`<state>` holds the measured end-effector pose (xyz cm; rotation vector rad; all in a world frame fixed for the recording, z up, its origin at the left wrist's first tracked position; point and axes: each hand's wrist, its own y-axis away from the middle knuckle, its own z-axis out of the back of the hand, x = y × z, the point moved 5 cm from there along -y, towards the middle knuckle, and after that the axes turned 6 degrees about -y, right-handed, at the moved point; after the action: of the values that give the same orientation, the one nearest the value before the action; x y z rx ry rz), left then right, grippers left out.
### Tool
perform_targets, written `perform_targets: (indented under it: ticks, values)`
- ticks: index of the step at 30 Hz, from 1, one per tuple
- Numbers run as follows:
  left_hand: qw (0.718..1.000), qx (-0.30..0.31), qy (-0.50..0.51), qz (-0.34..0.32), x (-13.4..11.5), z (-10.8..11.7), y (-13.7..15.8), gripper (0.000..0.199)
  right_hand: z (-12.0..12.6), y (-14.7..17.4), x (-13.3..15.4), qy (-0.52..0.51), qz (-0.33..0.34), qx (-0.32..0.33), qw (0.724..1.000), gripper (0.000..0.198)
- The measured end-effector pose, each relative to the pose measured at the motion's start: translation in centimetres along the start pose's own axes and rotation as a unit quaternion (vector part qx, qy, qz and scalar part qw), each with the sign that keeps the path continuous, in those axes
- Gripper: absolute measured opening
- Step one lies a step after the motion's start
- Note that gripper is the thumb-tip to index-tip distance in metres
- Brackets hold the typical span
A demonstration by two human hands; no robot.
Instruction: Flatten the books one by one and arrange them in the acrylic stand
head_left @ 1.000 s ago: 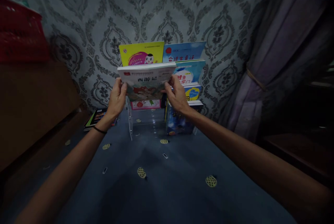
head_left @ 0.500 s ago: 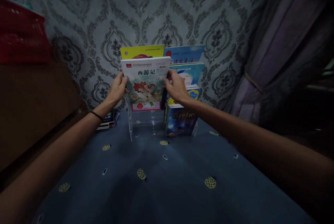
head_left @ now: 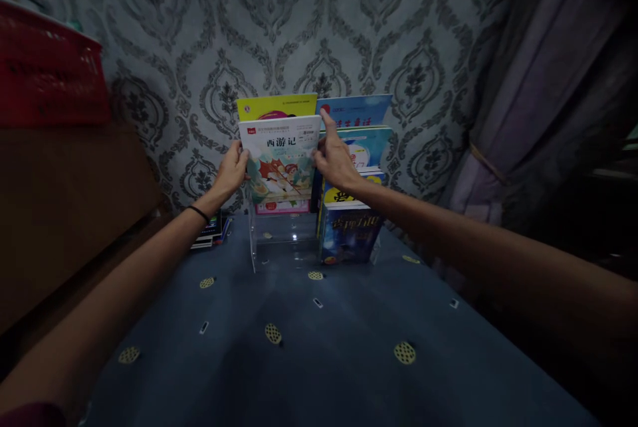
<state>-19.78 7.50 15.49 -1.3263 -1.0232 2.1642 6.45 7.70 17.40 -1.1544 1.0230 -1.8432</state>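
Note:
A picture-covered book (head_left: 280,165) with a white top and a red-and-green illustration stands upright in the left half of a clear acrylic book rack (head_left: 253,241). My left hand (head_left: 233,167) grips its left edge, thumb on the front. At the right edge my right hand (head_left: 336,158) holds it with the thumb in front, its index finger stretched up. Behind it rise a yellow book (head_left: 259,106) and, low down, a pink one (head_left: 284,206). The right half of the rack holds a blue book (head_left: 371,105), a teal book (head_left: 376,141) and a dark blue book (head_left: 349,238).
The rack stands on a blue patterned cloth (head_left: 319,360) against a wallpapered wall (head_left: 319,22). Several books (head_left: 212,238) lie flat at the left. Further left, a red basket (head_left: 50,75) rests on a brown box (head_left: 74,214). A tied curtain (head_left: 498,128) hangs at the right.
The white-topped book sits slightly lower against the yellow book and looks straighter. My right index finger has lifted upward. The whole view has shifted a little.

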Motion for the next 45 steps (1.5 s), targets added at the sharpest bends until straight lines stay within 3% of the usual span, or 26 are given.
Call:
perform_targets:
  ticks: [4, 9, 18, 25, 31, 45]
  values:
    - [0.997, -0.047, -0.031, -0.053, -0.8, 0.4, 0.6, 0.054, -0.1, 0.0, 0.2, -0.008, 0.01, -0.001, 1.0, 0.074]
    - [0.992, -0.062, -0.101, -0.038, -2.7, 0.7, 1.6, 0.067, 0.1, 0.1, 0.2, 0.017, 0.011, 0.015, 1.0, 0.081]
    - [0.98, -0.048, -0.185, -0.057, -3.3, 0.9, 2.7, 0.065, 0.2, 0.1, 0.1, 0.049, -0.007, 0.027, 0.998, 0.068]
    - [0.979, -0.028, -0.203, -0.007, -2.8, 0.8, 2.6, 0.064, 0.2, 0.3, 0.7, 0.08, -0.013, 0.029, 0.996, 0.061]
    - [0.972, -0.007, -0.236, -0.003, -2.9, 0.6, 2.9, 0.06, 0.0, 0.4, 1.1, 0.115, -0.016, 0.041, 0.992, 0.052]
    - [0.966, -0.003, -0.26, 0.006, -3.1, 0.3, 3.4, 0.06, -0.3, 1.1, 1.1, 0.197, -0.028, 0.042, 0.979, 0.051]
